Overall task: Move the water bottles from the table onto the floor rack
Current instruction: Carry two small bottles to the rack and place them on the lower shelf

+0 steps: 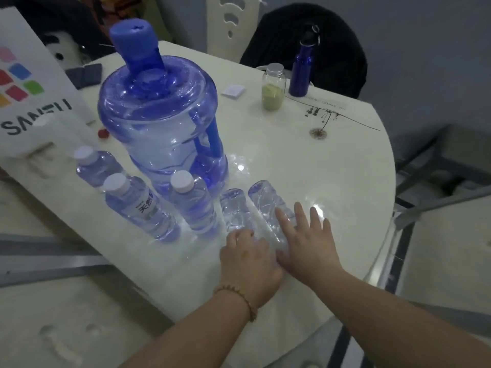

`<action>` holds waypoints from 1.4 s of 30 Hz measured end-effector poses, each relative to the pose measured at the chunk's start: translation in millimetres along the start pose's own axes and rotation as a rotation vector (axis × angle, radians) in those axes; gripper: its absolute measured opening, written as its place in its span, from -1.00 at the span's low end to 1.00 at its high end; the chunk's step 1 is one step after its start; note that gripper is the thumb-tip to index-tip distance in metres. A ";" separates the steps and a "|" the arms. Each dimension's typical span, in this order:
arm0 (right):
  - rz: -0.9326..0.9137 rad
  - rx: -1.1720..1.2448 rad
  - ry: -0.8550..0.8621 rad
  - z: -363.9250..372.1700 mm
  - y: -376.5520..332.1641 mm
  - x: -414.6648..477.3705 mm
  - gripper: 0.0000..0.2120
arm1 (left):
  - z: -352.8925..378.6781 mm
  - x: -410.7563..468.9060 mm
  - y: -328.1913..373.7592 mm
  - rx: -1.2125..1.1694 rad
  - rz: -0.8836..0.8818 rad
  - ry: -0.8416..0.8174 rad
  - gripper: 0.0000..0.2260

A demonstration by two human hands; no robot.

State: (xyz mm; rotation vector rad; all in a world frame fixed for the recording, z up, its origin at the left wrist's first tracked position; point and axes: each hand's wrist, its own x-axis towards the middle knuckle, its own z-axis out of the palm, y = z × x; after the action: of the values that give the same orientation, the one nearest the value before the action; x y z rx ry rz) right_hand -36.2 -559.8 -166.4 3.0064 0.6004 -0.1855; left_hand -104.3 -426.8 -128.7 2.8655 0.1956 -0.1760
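Clear plastic bottles stand and lie near the front edge of the cream surface (305, 166). Three capped bottles stand upright in a loose group: one at the rear left (97, 166), one labelled (140, 205) in front of it, and one (192, 203) to the right, just before the large blue jug (162, 120). Two more bottles lie on their sides, side by side, bases pointing away from the person: the left lying bottle (235, 211) and the right lying bottle (271, 208).

The left hand (248, 261), with a bead bracelet (239, 298) at the wrist, is curled over the near end of the left lying bottle. The right hand (305, 243) rests with fingers spread wide, flat over the near part of the right lying bottle; no closed grip is visible.

At the far side stand a glass jar (273, 86) and a blue metal flask (303, 67). A metal frame (435, 181) shows on the floor at the right.
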 end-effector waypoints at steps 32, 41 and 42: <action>0.471 0.347 0.658 -200.8 307.5 -179.7 -0.19 | -107.0 -6.6 402.3 -0.298 0.449 0.448 -0.26; 0.714 0.305 0.644 -156.4 520.2 -359.8 -0.21 | -14.8 -91.2 653.8 -0.368 0.654 0.290 -0.23; 0.740 0.315 0.615 -143.9 532.9 -371.5 -0.21 | 0.4 -97.7 668.6 -0.384 0.653 0.244 -0.23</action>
State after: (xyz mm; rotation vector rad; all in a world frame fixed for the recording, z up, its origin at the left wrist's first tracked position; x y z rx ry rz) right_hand -155.7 -1177.9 49.1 3.3078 -0.6092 0.7624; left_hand -100.8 -1077.7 52.7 2.4061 -0.5921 0.3045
